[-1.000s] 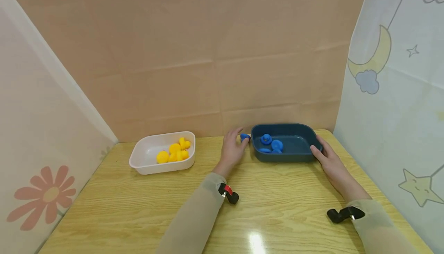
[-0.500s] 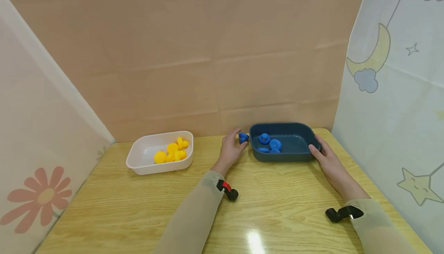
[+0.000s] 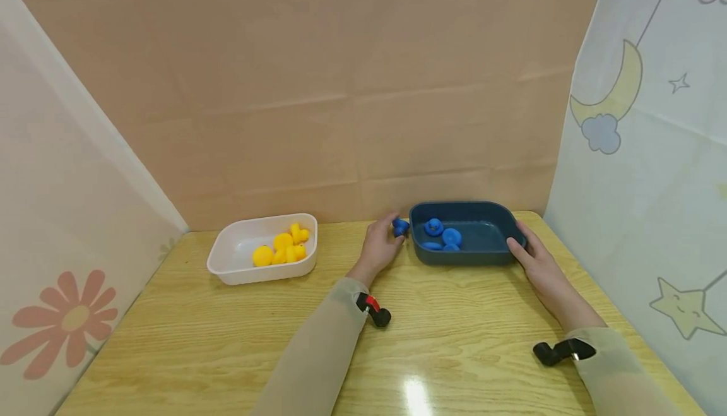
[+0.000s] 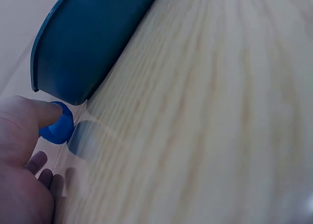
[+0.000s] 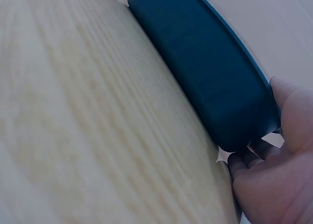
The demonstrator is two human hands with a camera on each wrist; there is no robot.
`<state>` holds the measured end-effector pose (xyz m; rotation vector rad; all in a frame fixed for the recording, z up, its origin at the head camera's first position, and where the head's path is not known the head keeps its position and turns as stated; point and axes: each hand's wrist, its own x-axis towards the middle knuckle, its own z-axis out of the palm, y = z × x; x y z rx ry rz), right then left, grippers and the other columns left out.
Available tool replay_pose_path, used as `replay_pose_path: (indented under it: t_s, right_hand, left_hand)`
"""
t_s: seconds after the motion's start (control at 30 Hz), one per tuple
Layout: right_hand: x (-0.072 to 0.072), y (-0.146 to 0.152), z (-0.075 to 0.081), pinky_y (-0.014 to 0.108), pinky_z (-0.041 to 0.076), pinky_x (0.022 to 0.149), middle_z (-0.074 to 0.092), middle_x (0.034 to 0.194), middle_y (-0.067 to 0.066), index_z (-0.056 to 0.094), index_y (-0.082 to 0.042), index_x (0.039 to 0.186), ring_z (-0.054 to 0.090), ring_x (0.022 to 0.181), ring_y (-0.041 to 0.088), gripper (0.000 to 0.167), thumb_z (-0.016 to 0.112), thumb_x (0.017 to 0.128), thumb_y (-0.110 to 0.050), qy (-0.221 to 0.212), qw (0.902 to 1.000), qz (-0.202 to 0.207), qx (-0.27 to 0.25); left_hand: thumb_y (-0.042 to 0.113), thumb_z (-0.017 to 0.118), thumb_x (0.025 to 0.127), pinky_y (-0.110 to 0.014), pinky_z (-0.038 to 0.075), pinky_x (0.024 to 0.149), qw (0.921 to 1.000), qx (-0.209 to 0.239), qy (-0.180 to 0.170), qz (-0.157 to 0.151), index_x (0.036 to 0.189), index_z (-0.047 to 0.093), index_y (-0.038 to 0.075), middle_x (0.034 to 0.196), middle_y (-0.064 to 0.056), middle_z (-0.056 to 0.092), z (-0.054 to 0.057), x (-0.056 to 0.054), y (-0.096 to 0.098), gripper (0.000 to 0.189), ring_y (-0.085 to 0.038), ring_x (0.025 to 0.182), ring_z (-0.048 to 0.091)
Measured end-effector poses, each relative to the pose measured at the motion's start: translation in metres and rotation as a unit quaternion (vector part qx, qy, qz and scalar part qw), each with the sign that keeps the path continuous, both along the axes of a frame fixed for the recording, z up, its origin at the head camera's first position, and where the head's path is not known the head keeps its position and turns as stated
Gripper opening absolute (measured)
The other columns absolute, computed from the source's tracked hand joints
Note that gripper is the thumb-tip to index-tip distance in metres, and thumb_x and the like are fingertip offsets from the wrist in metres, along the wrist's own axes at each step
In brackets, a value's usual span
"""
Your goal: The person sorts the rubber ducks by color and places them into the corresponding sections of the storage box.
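Note:
Just left of the dark blue tray (image 3: 471, 259), my left hand (image 3: 379, 245) pinches a small blue toy duck (image 3: 400, 226) between thumb and fingers. In the left wrist view the thumb lies against the blue duck (image 4: 59, 126), below the tray's end (image 4: 78, 48). My right hand (image 3: 539, 264) grips the tray's right end, thumb at the rim and fingers round the outside. The right wrist view shows that hand (image 5: 274, 170) at the tray's corner (image 5: 239, 121). Several blue ducks (image 3: 452, 237) lie in the tray's left half.
A white tray (image 3: 227, 271) with several yellow toy ducks (image 3: 283, 242) stands on the wooden table (image 3: 318, 315) at the left. A brown sheet (image 3: 272, 88) rises behind the table. Patterned panels (image 3: 642, 214) flank it on both sides.
The blue duck at my left hand has tipped from lying on its side to more upright, and my thumb and fingers have closed in on it. My right hand keeps its place on the tray.

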<state>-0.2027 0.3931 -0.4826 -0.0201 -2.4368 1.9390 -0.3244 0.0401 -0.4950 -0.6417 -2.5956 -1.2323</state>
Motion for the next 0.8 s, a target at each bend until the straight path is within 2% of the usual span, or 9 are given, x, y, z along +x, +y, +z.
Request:
replay_pose_path:
  t_s: [0.27, 0.47, 0.6, 0.8]
  right_hand:
    - [-0.0004, -0.0010, 0.0005, 0.041, -0.006, 0.134, -0.023, 0.181, 0.007, -0.007, -0.026, 0.178, -0.023, 0.164, 0.028, 0.084, 0.050, 0.118, -0.043, 0.006, 1.0000, -0.002, -0.007]
    - [-0.0009, -0.0010, 0.0010, 0.042, -0.006, 0.134, -0.022, 0.181, 0.008, -0.007, -0.025, 0.178, -0.023, 0.165, 0.029, 0.086, 0.050, 0.118, -0.045, 0.006, 1.0000, -0.002, -0.004]
    - [-0.0012, -0.0008, 0.0009, 0.042, -0.006, 0.134, -0.022, 0.181, 0.008, -0.007, -0.024, 0.178, -0.023, 0.165, 0.030, 0.085, 0.050, 0.118, -0.044, 0.007, 1.0000, -0.002, -0.003]
    - [-0.0012, -0.0005, -0.0015, 0.025, 0.000, 0.131, -0.021, 0.181, 0.009, -0.006, -0.024, 0.178, -0.021, 0.165, 0.029, 0.084, 0.050, 0.118, -0.042, 0.007, 0.9999, -0.005, -0.008]
  left_hand:
    - [0.011, 0.083, 0.099, -0.051, 0.035, 0.127, 0.9996, -0.021, 0.019, 0.004, 0.153, 0.063, 0.005, 0.157, -0.014, 0.061, -0.0012, -0.0011, 0.0013, 0.058, -0.037, 0.149, 0.050]
    - [0.007, 0.083, 0.098, -0.050, 0.038, 0.126, 0.9995, -0.023, 0.019, 0.012, 0.148, 0.067, 0.005, 0.153, -0.013, 0.065, -0.0014, -0.0012, 0.0028, 0.053, -0.037, 0.146, 0.054]
    - [0.008, 0.085, 0.097, -0.049, 0.044, 0.119, 0.9991, -0.025, 0.015, 0.030, 0.144, 0.071, 0.008, 0.147, -0.013, 0.068, -0.0022, -0.0003, 0.0041, 0.049, -0.037, 0.139, 0.056]
    - [0.012, 0.088, 0.094, -0.047, 0.047, 0.117, 0.9981, -0.039, 0.011, 0.047, 0.138, 0.073, 0.009, 0.142, -0.011, 0.071, -0.0032, 0.0007, 0.0061, 0.047, -0.036, 0.136, 0.059]
